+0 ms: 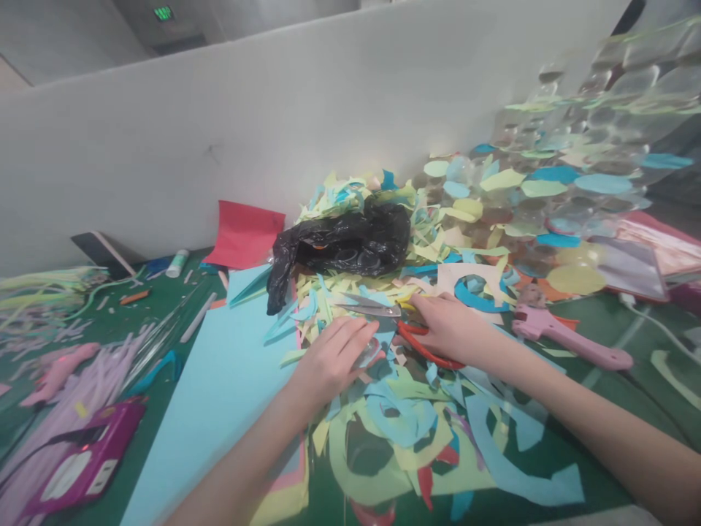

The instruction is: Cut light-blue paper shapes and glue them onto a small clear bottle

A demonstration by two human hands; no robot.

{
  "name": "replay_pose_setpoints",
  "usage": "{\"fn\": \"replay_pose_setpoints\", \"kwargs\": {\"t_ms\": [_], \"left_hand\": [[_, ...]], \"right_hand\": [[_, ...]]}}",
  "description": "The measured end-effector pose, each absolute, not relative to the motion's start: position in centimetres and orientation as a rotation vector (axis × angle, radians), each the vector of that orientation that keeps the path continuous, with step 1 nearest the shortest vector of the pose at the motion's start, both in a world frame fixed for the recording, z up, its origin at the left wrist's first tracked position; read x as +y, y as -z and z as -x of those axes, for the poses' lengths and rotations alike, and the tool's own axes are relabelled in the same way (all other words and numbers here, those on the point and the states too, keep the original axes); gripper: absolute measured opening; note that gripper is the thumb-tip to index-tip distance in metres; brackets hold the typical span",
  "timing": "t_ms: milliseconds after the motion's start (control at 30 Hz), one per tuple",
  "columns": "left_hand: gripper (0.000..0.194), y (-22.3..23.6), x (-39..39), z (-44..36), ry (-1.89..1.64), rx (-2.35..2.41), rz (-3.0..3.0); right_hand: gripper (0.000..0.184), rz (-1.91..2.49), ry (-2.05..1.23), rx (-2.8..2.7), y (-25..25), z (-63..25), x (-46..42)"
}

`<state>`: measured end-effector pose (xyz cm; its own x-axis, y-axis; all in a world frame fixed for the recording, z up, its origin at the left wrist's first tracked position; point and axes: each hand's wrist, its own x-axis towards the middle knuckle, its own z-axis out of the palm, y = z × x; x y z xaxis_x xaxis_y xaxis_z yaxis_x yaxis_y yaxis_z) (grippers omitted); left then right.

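My right hand [446, 325] grips a pair of scissors [390, 310] by its red and yellow handles. The blades point left, slightly parted, above my left fingers. My left hand [331, 358] is curled around a small clear plastic piece [368, 353], partly covered by the fingers; its exact kind is hard to make out. Beneath both hands lies a heap of paper scraps [394, 416] in blue, green and yellow, some with round holes cut out. A stack of coloured paper [219, 387], light blue on top, lies under my left forearm.
A crumpled black plastic bag [350, 241] sits behind the hands. Clear plastic cups and paper discs [553, 175] pile up at right, near a pink glue gun [569, 336]. At left are a magenta device [87, 460], lilac strips [104, 394] and another pink tool [60, 372].
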<state>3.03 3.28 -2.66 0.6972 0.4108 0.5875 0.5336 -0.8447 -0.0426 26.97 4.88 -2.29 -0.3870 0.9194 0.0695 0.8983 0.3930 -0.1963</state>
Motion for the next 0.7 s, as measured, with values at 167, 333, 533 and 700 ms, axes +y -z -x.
{"fn": "replay_pose_setpoints", "kwargs": {"t_ms": [167, 333, 533, 700], "left_hand": [[0.040, 2.81, 3.30, -2.97, 0.862, -0.749, 2.715], [0.045, 2.49, 3.19, -3.19, 0.866, -0.699, 2.712], [0.036, 2.28, 3.12, -3.39, 0.797, -0.740, 2.725], [0.032, 2.39, 3.07, -3.31, 0.718, -0.781, 2.758]], "right_hand": [[0.042, 1.621, -0.145, -2.462, 2.61, -26.95, 4.84], [0.040, 1.582, -0.132, -2.496, 2.96, -27.05, 4.98], [0.040, 1.571, -0.124, -2.507, 3.07, -27.17, 5.07], [0.042, 1.556, -0.116, -2.506, 3.18, -27.18, 5.03]]}}
